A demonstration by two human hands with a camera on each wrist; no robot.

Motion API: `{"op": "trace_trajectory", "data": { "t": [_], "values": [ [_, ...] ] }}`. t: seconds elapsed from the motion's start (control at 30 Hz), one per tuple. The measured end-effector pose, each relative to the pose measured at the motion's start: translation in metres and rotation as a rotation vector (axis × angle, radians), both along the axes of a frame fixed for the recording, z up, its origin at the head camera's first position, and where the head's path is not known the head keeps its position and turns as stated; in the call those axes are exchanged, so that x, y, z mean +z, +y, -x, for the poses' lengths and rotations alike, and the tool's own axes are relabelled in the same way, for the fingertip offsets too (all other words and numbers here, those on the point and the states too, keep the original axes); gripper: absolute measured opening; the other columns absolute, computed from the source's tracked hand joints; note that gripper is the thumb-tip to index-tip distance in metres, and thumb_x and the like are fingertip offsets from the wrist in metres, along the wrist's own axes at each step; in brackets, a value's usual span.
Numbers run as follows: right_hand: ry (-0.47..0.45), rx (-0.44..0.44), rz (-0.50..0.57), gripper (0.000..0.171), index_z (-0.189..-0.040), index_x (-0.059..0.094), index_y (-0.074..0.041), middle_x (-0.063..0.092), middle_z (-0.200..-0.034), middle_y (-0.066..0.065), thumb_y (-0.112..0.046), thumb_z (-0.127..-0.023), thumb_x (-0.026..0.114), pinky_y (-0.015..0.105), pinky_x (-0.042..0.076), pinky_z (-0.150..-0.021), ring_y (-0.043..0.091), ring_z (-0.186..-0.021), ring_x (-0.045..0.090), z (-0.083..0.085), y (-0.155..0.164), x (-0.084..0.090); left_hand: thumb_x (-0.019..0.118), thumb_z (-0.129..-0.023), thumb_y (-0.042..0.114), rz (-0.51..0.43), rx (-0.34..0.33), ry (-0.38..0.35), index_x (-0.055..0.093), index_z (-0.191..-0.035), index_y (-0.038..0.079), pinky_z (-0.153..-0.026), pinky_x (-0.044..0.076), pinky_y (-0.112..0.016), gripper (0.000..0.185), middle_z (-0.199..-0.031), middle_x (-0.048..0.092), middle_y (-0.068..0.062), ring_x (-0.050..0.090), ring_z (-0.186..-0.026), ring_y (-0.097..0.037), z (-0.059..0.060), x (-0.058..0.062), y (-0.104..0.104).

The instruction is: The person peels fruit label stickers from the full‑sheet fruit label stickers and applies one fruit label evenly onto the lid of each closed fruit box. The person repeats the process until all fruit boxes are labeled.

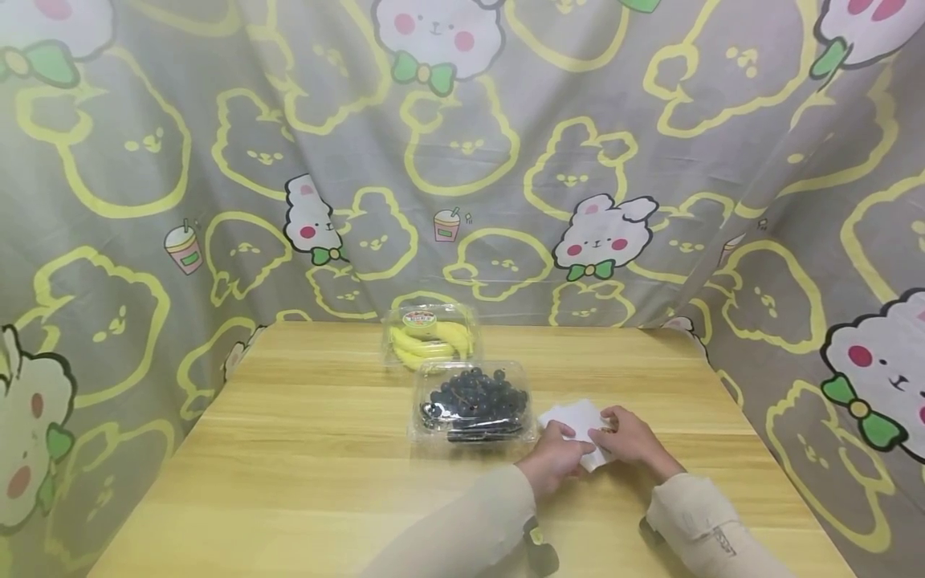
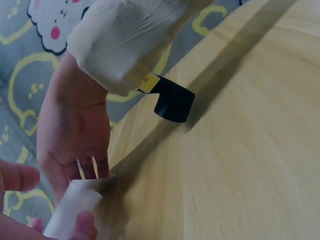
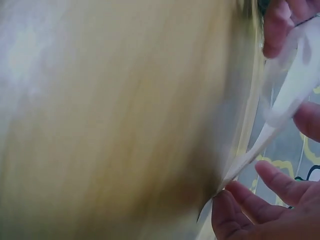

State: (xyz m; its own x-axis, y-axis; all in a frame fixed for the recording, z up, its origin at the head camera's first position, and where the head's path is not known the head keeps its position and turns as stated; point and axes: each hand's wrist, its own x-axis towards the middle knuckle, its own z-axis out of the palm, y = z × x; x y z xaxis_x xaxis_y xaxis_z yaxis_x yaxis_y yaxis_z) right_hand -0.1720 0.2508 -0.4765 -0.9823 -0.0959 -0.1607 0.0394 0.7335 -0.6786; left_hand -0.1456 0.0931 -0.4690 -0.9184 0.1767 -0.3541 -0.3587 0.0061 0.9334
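Observation:
A thin white paper sheet point(image 1: 580, 416), folded or layered, is held just above the table right of the grape box; whether it is a tissue I cannot tell. My left hand point(image 1: 552, 459) grips its near left side, thumb on top. My right hand point(image 1: 630, 437) pinches its right edge between thumb and fingers. In the left wrist view, the paper point(image 2: 72, 207) spans between both hands and is slightly blurred. From the right wrist, the paper point(image 3: 295, 80) is seen nearly edge-on, and the right fingertips point(image 3: 239, 200) pinch its lower end.
A clear plastic box of dark grapes point(image 1: 477, 397) stands left of the hands. Behind it is another clear box with bananas point(image 1: 433, 341). Patterned curtains point(image 1: 491, 160) enclose the wooden table point(image 1: 303, 449) at the back and sides.

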Motion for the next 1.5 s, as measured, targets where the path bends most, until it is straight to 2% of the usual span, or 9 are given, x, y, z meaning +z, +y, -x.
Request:
{"op": "trace_trajectory", "data": {
  "t": [0.17, 0.3, 0.43, 0.57, 0.73, 1.0, 1.2, 1.37, 1.5],
  "values": [
    [0.001, -0.004, 0.026, 0.057, -0.128, 0.045, 0.014, 0.049, -0.125, 0.04, -0.029, -0.093, 0.061, 0.054, 0.049, -0.09, 0.053, -0.116, 0.049, -0.003, -0.001, -0.001, 0.059, -0.084, -0.009, -0.002, 0.082, 0.04, 0.044, -0.095, 0.004, -0.053, 0.052, -0.026, 0.023, -0.087, 0.051, -0.012, 0.052, -0.056, -0.016, 0.004, -0.004, 0.005],
    [0.003, -0.011, 0.047, 0.054, -0.127, 0.046, 0.013, 0.052, -0.123, 0.038, -0.027, -0.094, 0.061, 0.051, 0.052, -0.086, 0.051, -0.114, 0.051, -0.006, -0.003, -0.001, 0.049, -0.072, -0.021, -0.031, 0.115, 0.068, 0.045, -0.094, 0.006, -0.05, 0.047, -0.022, 0.035, -0.09, 0.05, -0.011, 0.055, -0.061, -0.018, 0.005, -0.007, 0.008],
    [0.033, -0.011, 0.066, 0.052, -0.125, 0.049, 0.012, 0.054, -0.122, 0.034, -0.025, -0.093, 0.063, 0.05, 0.052, -0.085, 0.049, -0.112, 0.053, -0.008, -0.005, -0.002, 0.041, -0.062, -0.023, -0.033, 0.132, 0.082, 0.049, -0.095, 0.008, -0.05, 0.047, -0.02, 0.046, -0.091, 0.051, -0.009, 0.058, -0.066, -0.018, 0.007, -0.009, 0.009],
    [0.062, -0.004, 0.079, 0.049, -0.124, 0.051, 0.011, 0.055, -0.124, 0.032, -0.023, -0.092, 0.065, 0.052, 0.051, -0.088, 0.047, -0.111, 0.054, -0.009, -0.008, -0.003, 0.039, -0.061, -0.025, -0.079, 0.166, 0.062, 0.05, -0.095, 0.007, -0.051, 0.054, -0.027, 0.048, -0.091, 0.051, -0.011, 0.061, -0.066, -0.021, 0.008, -0.012, 0.01],
    [0.071, -0.002, 0.095, 0.046, -0.123, 0.051, 0.011, 0.054, -0.124, 0.033, -0.02, -0.092, 0.065, 0.052, 0.051, -0.088, 0.048, -0.111, 0.055, -0.009, -0.009, -0.004, 0.038, -0.066, -0.024, -0.129, 0.19, 0.049, 0.048, -0.095, 0.006, -0.054, 0.058, -0.041, 0.043, -0.091, 0.052, -0.013, 0.065, -0.069, -0.028, 0.007, -0.013, 0.012],
    [0.066, -0.031, 0.151, 0.043, -0.124, 0.052, 0.009, 0.055, -0.124, 0.031, -0.017, -0.092, 0.064, 0.046, 0.055, -0.084, 0.045, -0.11, 0.058, -0.009, -0.011, -0.006, 0.037, -0.061, -0.023, -0.111, 0.221, 0.084, 0.045, -0.091, 0.007, -0.056, 0.057, -0.037, 0.044, -0.092, 0.05, -0.012, 0.063, -0.073, -0.026, 0.006, -0.013, 0.014],
    [0.059, -0.029, 0.167, 0.045, -0.124, 0.051, 0.01, 0.055, -0.123, 0.032, -0.021, -0.094, 0.063, 0.044, 0.055, -0.082, 0.045, -0.11, 0.057, -0.01, -0.014, -0.004, 0.04, -0.07, -0.017, -0.055, 0.26, 0.101, 0.042, -0.088, 0.006, -0.063, 0.049, -0.027, 0.03, -0.09, 0.046, -0.009, 0.053, -0.081, -0.022, 0.005, -0.011, 0.02],
    [0.061, -0.046, 0.167, 0.041, -0.123, 0.053, 0.009, 0.057, -0.123, 0.029, -0.02, -0.095, 0.062, 0.045, 0.054, -0.086, 0.044, -0.111, 0.058, -0.011, -0.016, -0.006, 0.052, -0.085, 0.0, -0.109, 0.275, 0.024, 0.039, -0.089, 0.008, -0.048, 0.039, -0.019, 0.016, -0.086, 0.047, -0.009, 0.049, -0.065, -0.017, 0.006, -0.006, 0.023],
    [0.056, -0.054, 0.171, 0.038, -0.122, 0.054, 0.008, 0.058, -0.121, 0.027, -0.016, -0.093, 0.062, 0.045, 0.053, -0.086, 0.043, -0.11, 0.058, -0.011, -0.016, -0.007, 0.063, -0.087, 0.003, -0.119, 0.265, 0.021, 0.038, -0.093, 0.006, -0.047, 0.045, -0.022, 0.025, -0.086, 0.047, -0.01, 0.054, -0.062, -0.017, 0.007, -0.005, 0.024]
  ]
}}
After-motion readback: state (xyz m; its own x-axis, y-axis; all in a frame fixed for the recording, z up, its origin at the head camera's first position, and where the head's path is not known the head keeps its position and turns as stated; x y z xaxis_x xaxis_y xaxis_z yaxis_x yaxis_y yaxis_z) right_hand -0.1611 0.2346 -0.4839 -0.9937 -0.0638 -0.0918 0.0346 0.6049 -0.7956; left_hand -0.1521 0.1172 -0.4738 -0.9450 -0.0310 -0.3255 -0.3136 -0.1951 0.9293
